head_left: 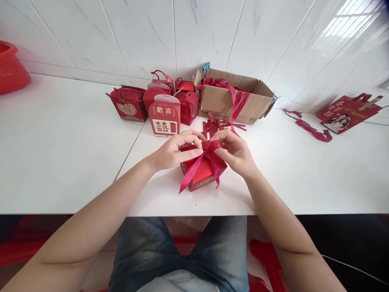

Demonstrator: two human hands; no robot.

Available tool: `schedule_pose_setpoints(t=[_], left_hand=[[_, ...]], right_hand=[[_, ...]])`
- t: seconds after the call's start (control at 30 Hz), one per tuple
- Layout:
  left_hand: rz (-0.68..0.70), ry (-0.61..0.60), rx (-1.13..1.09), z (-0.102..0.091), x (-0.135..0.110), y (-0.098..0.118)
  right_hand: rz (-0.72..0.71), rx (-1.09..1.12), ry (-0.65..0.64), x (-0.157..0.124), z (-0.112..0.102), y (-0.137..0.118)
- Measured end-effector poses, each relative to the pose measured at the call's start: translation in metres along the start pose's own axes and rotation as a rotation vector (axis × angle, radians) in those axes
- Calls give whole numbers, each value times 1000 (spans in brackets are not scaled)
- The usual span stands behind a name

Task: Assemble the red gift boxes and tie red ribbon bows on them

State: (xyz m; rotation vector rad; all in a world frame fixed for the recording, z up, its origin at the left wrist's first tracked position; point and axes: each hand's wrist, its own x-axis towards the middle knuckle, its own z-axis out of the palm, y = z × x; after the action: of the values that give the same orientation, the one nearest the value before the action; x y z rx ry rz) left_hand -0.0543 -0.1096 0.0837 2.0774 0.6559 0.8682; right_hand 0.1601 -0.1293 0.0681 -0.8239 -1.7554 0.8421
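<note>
A small red gift box [203, 175] sits on the white table [60, 162] in front of me, with a dark red ribbon [203, 159] tied over its top and two tails hanging down its front. My left hand [176, 151] pinches the ribbon's left loop on top of the box. My right hand [234, 151] pinches the ribbon's right side at the knot. Both hands are closed on the ribbon.
Several finished red gift boxes [164, 106] stand behind, near the wall. A cardboard box [234, 101] holds more red ribbons, and loose ones [310, 129] lie to its right. A flat red bag [346, 112] lies far right. A red basin [10, 67] sits far left.
</note>
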Motion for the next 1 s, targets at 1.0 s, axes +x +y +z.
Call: schedule_pose_setpoints(t=[1.0], left_hand=[[12,31,45,-5,-1,0]], right_hand=[[-17,28,-145,-11,-3,-20]])
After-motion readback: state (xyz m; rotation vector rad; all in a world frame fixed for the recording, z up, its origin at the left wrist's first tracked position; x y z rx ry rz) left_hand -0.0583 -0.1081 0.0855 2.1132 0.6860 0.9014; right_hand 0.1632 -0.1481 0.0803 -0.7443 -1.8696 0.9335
